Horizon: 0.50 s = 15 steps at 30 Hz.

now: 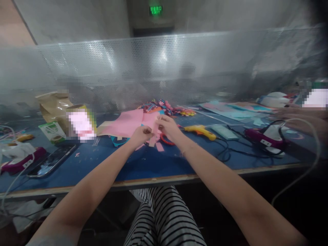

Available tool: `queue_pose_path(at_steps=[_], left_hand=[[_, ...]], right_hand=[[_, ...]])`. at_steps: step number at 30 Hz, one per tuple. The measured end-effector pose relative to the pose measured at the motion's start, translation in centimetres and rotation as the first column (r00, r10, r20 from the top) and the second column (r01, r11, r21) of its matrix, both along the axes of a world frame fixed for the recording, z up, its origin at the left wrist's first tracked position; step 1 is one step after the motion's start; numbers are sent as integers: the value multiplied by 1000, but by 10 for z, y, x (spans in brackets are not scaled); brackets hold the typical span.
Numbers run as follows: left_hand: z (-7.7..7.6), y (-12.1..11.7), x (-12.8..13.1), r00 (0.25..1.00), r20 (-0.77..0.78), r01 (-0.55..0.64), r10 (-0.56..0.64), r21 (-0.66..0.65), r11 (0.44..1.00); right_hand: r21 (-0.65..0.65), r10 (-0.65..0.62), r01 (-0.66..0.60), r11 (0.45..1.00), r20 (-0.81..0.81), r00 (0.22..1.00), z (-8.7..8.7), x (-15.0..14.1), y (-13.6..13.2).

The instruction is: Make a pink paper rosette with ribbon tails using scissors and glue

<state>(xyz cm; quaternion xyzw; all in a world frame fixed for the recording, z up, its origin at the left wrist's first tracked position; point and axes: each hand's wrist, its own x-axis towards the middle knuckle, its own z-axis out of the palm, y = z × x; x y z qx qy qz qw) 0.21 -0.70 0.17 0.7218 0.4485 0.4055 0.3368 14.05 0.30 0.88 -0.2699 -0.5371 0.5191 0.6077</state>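
A narrow pink paper strip (pixel 153 137) is between my two hands above the blue table. My right hand (pixel 167 128) pinches its upper part. From the other side, the curled fingers of my left hand (pixel 141 137) close on its edge. Behind my left hand lies a large pink paper sheet (pixel 125 123), with cream and blue pieces under it. Red loop handles (pixel 167 139), like those of scissors, show partly below my right hand. A small pink paper piece (pixel 159 147) rests just in front of the strip.
Behind my hands is a heap of colourful paper scraps (pixel 166 106). A yellow glue gun (pixel 201 131), teal phone-like slab (pixel 224 132) and purple power strip (pixel 266 139) with cables lie right. A black phone (pixel 52 160) and paper bag (pixel 55 107) are left. Perforated metal screen (pixel 115 65) stands behind.
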Motion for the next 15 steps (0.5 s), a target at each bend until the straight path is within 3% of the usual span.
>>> queue_pose_path(at_steps=[8,15], left_hand=[[-4,5,-2,998,44,34,-34,-13,999],[5,-3,-1,934,356,120,-25,-246,962]], right_hand=[[-45,9,-9,999,-2,1000,2,1,-4],[-109,36,-26,994,84,996,0,-1,-3]])
